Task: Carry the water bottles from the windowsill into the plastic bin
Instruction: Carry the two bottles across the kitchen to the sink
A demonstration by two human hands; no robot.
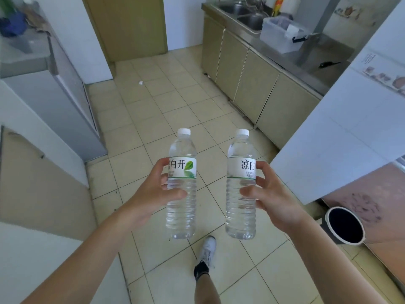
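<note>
I hold two clear water bottles with white caps and white labels upright in front of me, above the tiled floor. My left hand [151, 189] grips the left bottle [182, 207] at its label. My right hand [271, 194] grips the right bottle [241, 202] the same way. The translucent plastic bin [278, 39] stands on the steel counter at the far right, beside the sink, with some items inside. The windowsill is out of view.
Beige cabinets [252, 84] run under the counter along the right. A grey fridge [65, 110] stands at the left, a door [131, 25] at the far end. A white wall corner [333, 145] juts in at right, a black-lined bucket [345, 224] below it. My shoe [208, 249] is on the tiles.
</note>
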